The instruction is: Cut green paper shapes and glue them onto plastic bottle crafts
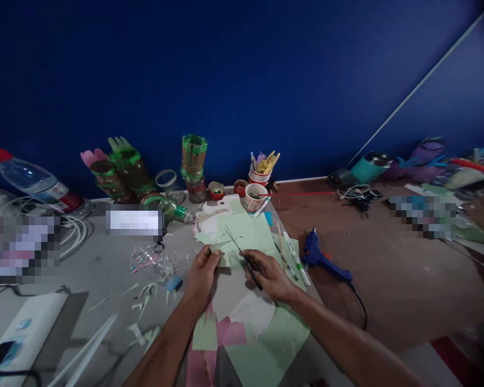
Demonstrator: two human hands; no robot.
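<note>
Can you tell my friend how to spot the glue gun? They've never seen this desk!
Find the brown tabletop below the big blue wall. Near the tabletop's left edge, right of the white pen, lies the glue gun: chunky, blue and bent, with a black cord, unlike the straight pen.

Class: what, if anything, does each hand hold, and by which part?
Left hand: a green paper piece, by its left edge. Right hand: a slim black-handled tool, by its handle.

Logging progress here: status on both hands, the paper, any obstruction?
Left hand pinching small green paper piece. Right hand holding slim dark tool, tips apart from paper. Loose scraps beside left forearm, seemingly not obstructing.
</note>
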